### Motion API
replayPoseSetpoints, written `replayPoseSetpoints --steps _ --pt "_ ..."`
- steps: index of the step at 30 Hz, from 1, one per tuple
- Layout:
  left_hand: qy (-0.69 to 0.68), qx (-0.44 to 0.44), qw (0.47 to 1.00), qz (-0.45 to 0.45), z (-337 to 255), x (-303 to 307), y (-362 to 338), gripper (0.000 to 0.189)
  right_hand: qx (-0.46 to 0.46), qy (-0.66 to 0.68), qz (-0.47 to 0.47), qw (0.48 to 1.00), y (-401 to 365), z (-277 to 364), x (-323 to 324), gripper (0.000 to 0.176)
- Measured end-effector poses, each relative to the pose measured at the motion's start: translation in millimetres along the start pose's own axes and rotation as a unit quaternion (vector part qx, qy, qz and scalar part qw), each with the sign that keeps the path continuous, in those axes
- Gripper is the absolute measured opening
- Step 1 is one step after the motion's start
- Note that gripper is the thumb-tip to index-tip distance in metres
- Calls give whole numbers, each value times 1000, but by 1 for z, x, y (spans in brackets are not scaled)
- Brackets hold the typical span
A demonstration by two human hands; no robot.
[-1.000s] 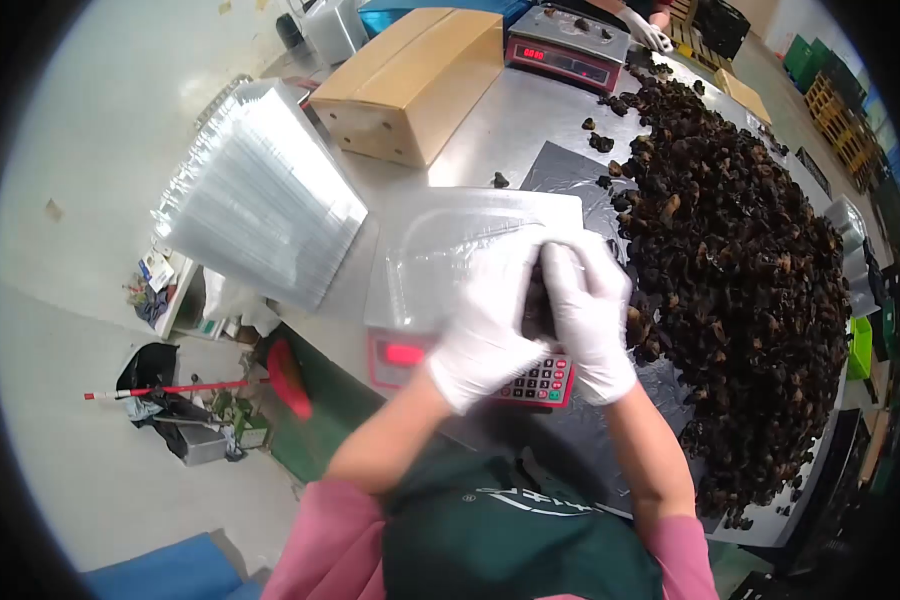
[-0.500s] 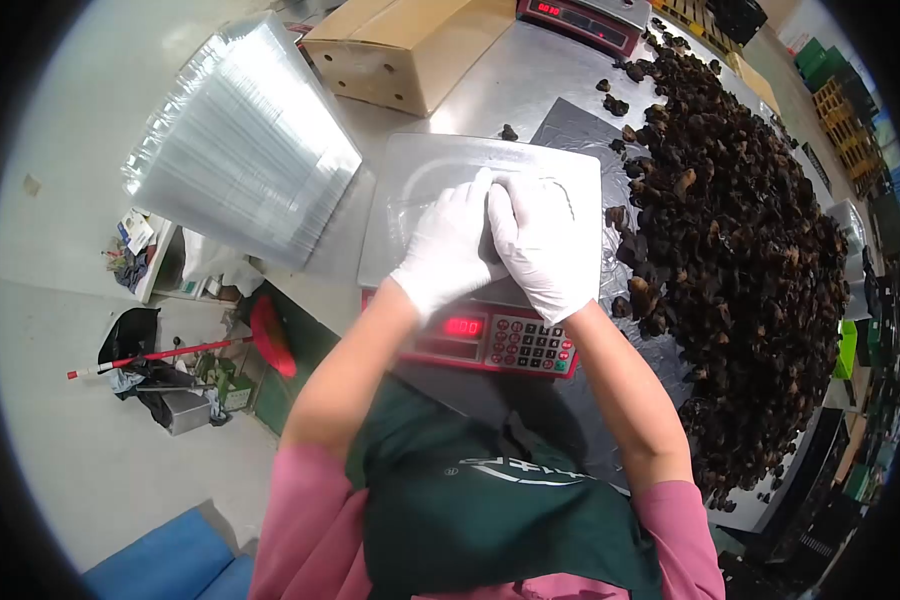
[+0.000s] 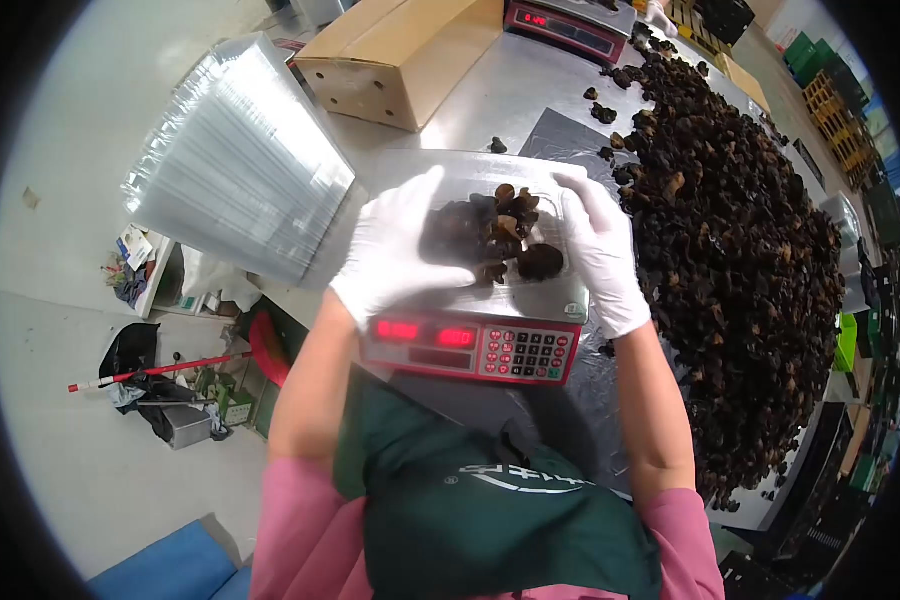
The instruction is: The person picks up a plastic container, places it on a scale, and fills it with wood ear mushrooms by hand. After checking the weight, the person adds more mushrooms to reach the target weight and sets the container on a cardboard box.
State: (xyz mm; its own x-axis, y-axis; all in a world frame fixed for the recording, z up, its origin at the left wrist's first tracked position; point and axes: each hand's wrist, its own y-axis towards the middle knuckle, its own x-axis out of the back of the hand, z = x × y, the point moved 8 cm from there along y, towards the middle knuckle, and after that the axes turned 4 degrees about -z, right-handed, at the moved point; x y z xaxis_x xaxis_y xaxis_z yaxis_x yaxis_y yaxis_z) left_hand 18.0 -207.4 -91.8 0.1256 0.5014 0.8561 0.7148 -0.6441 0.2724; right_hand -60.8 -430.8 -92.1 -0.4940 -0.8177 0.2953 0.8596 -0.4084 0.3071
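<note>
A small heap of dark brown pieces that look like wood ear mushrooms (image 3: 508, 228) rests on a clear plastic tray (image 3: 455, 290) on the weighing scale (image 3: 425, 345). On the heap's left, my gloved left hand (image 3: 392, 245) is open, fingers and thumb spread around it. My right hand (image 3: 604, 255), also in a white glove, is open along the right edge of the tray, holding nothing. Red digits glow on the scale's display (image 3: 425, 332), too blurred to read surely.
A large pile of the same mushrooms (image 3: 740, 260) covers the table on the right. Stacked clear trays (image 3: 245, 160) stand at left, with a cardboard box (image 3: 395, 65) behind. Farther back are a second scale (image 3: 568, 32) and another person's gloved hand (image 3: 660, 18).
My hands were cupped together over the scale; they have parted to either side, leaving mushrooms showing on the tray. Another person's hand has appeared at the far scale.
</note>
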Motion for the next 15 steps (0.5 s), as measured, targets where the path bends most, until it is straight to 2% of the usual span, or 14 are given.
replayPoseSetpoints --steps 2,3,4,5,6,8,9,10,12,15 --pt "-49 15 999 -14 16 13 -12 116 37 -79 -56 995 -2 -24 24 27" --pt "-74 23 997 -19 22 19 -20 115 20 -71 -55 996 -7 -34 32 27" --pt "-118 45 990 -57 27 30 -28 102 1 -62 -55 997 -11 -45 38 28" --pt "-116 118 981 -99 45 32 -42 86 -82 -68 -43 993 -15 -66 42 28" --pt "-113 190 965 -140 64 33 -56 71 -116 -96 -19 988 -19 -63 39 27" --pt "-217 314 923 -44 87 12 -71 50 -183 -154 31 971 -27 -49 36 26" --pt "-267 374 888 3 91 1 -81 40 -153 -176 45 971 -27 -44 31 25" --pt "-289 356 888 -14 80 -6 -82 26 -121 -207 38 970 -27 -51 27 25" --pt "-218 320 922 5 69 -14 -79 14 -104 -237 36 965 -24 -64 20 23" --pt "-279 321 905 -14 76 -17 -77 6 -158 -132 14 978 -23 -75 21 18"
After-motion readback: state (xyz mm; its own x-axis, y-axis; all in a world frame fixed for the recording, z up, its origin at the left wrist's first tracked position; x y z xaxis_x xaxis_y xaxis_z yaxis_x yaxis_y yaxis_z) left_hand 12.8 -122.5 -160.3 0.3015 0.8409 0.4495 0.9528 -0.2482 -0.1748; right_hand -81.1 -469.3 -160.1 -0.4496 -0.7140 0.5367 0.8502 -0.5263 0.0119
